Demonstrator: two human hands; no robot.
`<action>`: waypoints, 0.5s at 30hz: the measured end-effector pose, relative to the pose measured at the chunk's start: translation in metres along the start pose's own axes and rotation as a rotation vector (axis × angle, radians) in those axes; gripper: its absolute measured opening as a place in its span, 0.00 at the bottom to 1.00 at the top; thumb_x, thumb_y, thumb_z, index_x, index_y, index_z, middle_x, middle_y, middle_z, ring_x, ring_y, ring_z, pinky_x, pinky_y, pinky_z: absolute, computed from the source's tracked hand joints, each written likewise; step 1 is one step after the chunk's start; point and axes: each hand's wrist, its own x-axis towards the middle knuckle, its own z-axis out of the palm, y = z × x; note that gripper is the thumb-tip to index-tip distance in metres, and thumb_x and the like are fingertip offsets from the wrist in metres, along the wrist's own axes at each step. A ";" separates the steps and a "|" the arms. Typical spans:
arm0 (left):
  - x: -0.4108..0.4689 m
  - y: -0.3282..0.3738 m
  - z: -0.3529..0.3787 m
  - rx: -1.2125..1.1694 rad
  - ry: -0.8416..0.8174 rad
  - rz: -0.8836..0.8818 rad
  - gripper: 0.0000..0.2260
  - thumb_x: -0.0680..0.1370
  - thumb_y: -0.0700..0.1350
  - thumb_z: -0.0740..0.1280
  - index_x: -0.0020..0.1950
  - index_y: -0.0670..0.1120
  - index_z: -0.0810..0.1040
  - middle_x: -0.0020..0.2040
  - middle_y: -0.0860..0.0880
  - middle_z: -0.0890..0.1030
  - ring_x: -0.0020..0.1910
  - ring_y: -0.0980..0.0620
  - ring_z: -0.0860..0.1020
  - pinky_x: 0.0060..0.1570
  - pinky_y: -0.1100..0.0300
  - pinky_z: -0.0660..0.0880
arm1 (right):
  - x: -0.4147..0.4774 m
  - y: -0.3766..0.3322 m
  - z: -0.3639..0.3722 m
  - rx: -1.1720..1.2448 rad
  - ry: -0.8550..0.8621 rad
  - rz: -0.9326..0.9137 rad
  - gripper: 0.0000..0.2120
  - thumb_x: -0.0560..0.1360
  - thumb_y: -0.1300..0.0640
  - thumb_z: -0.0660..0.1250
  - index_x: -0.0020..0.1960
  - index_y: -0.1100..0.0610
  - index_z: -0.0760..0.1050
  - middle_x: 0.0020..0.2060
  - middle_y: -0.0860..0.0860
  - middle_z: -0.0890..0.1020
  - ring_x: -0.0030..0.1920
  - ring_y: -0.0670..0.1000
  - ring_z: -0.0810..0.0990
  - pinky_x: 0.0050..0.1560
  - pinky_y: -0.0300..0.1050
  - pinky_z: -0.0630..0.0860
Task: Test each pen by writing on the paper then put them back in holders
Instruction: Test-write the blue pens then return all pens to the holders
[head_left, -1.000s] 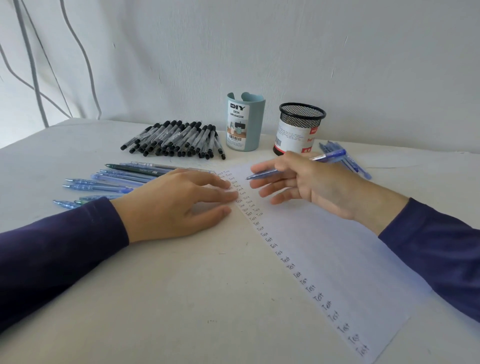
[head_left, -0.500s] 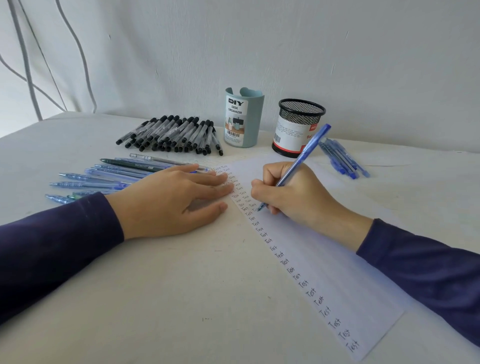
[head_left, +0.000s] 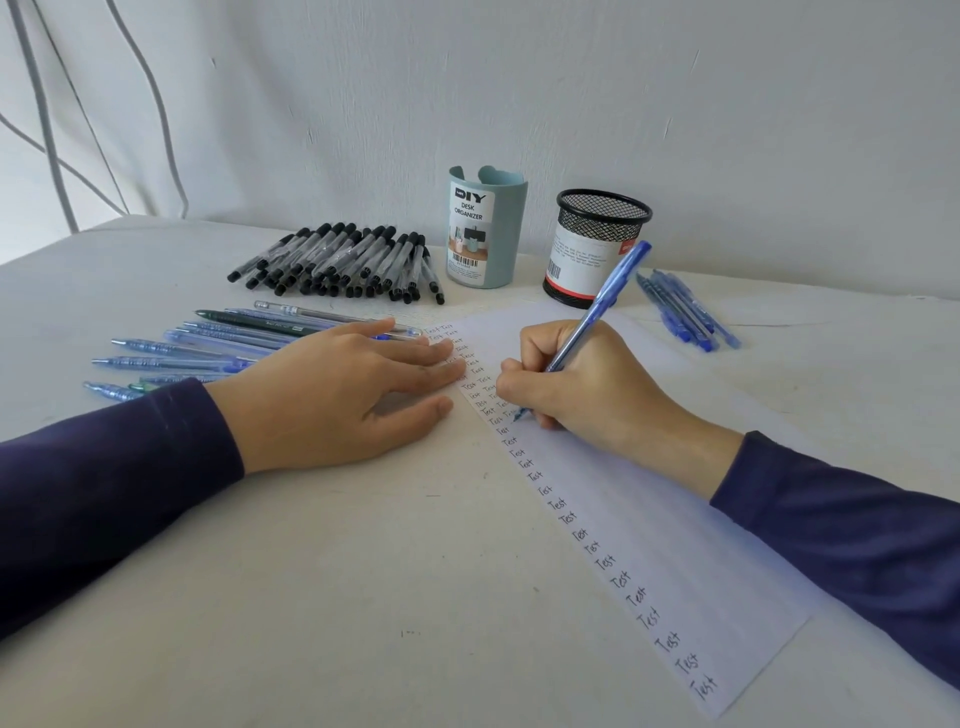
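Stretching across the lower frame, the pale bench (head_left: 311, 597) carries a long sheet of paper (head_left: 675, 493) that runs from the centre to the lower right. Its left margin is lined with handwritten "Test" marks, and a second column is begun near the top.

The left hand (head_left: 343, 395) lies flat at centre left, fingers straight and relaxed, with its fingertips (head_left: 452, 369) on the sheet's edge. The right hand (head_left: 587, 384), at centre, is curled round a blue pen (head_left: 608, 301) in a writing grip. The barrel slants toward the upper right and the tip meets the paper at the foot of the second column.

A heap of black-capped pens (head_left: 337, 265) lies at upper centre-left, a row of blue pens (head_left: 208, 348) at far left, and a smaller blue cluster (head_left: 685, 312) at right.

Behind the sheet stand the teal holder (head_left: 485, 228) and the mesh holder (head_left: 597, 244), neither showing a pen above its rim.

The test seems to call for one short word written directly under the last mark. Light, even pressure should make a skipping or dry tip show at once. Firm weight from the flat hand should stop the sheet sliding under the stroke. Lifting the wrist clear of fresh ink would avoid smears before the pen goes to a holder.
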 end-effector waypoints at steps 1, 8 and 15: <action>0.000 0.000 0.000 0.002 0.001 -0.002 0.28 0.78 0.64 0.46 0.74 0.57 0.69 0.74 0.59 0.67 0.72 0.63 0.65 0.76 0.59 0.54 | 0.000 0.000 0.000 0.001 -0.002 -0.002 0.19 0.72 0.65 0.71 0.28 0.59 0.66 0.18 0.45 0.72 0.21 0.44 0.70 0.29 0.38 0.73; 0.000 0.001 -0.001 0.001 -0.012 -0.009 0.29 0.78 0.65 0.45 0.74 0.57 0.68 0.74 0.59 0.66 0.73 0.63 0.64 0.75 0.61 0.52 | 0.000 0.001 -0.001 0.006 0.015 -0.015 0.21 0.72 0.64 0.71 0.26 0.57 0.65 0.18 0.46 0.70 0.24 0.53 0.75 0.33 0.41 0.76; 0.000 0.001 -0.002 -0.002 -0.020 -0.013 0.29 0.77 0.66 0.45 0.74 0.58 0.67 0.74 0.60 0.65 0.73 0.63 0.63 0.75 0.63 0.51 | 0.001 0.004 -0.001 -0.007 0.011 -0.029 0.19 0.72 0.65 0.71 0.27 0.60 0.66 0.18 0.48 0.69 0.21 0.43 0.69 0.28 0.34 0.71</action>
